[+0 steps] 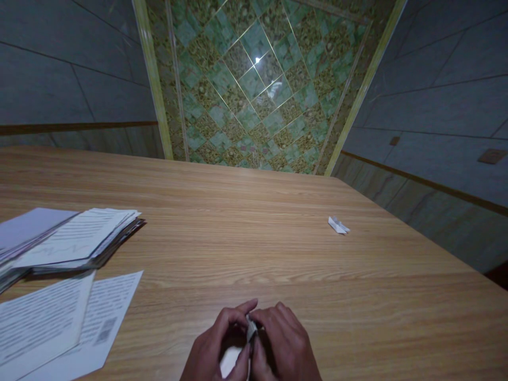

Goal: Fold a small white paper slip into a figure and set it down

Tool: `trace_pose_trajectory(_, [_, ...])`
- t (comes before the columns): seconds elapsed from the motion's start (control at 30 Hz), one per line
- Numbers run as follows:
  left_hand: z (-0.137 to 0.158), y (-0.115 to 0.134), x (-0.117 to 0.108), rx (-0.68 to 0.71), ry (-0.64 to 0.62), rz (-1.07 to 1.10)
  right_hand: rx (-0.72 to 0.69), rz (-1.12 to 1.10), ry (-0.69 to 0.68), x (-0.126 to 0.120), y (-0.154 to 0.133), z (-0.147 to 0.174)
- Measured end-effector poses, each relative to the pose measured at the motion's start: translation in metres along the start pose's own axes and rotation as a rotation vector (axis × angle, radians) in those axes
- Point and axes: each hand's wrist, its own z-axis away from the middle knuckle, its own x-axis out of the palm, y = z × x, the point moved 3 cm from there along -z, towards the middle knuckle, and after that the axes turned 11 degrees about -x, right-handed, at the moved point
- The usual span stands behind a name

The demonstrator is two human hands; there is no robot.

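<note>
Near the front edge of the view, a small piece of folded paper [251, 330] is pinched between my two hands. My left hand [216, 341] has its thumb and fingers closed on the paper's left side, with the index finger raised along the top. From the other side, my right hand [288, 341] grips it with bent fingers and thumb. A white patch shows in the gap of my left hand; whether it belongs to the same paper I cannot tell. Most of the folded shape is hidden by the fingers.
A small folded white paper [338, 225] lies on the wooden table [222, 222] to the right. On the left are a thick stack of papers [83, 235] and printed sheets [113, 317]. Beyond the table's far edge is a patterned tile floor [254, 106] between grey walls.
</note>
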Motion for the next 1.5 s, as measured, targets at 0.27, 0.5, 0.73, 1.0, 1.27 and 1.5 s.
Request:
trace_pose_trajectory(0.27, [0.001,-0.006,0.000,0.099,0.067,-0.093,0.050,0.012,-0.071,0.005,0.001,0.005])
trace_pose_trajectory(0.5, [-0.002,0.000,-0.005,0.053,0.078,-0.050,0.067,-0.066,-0.092,0.005,0.002,0.006])
trace_pose_trajectory(0.73, [0.000,-0.018,0.005,-0.175,-0.084,0.235,0.055,-0.034,-0.028,0.001,0.000,0.001])
trace_pose_trajectory(1.0, [-0.003,-0.019,0.001,-0.292,-0.059,0.475,0.072,-0.102,-0.092,0.001,0.000,0.000])
trace_pose_trajectory(1.27, [-0.009,-0.010,0.008,-0.355,-0.053,0.596,0.076,-0.122,-0.064,-0.001,0.003,0.001])
trace_pose_trajectory(1.5, [-0.002,-0.029,0.013,-0.333,-0.151,0.592,0.481,-0.341,0.043,0.001,0.016,0.010])
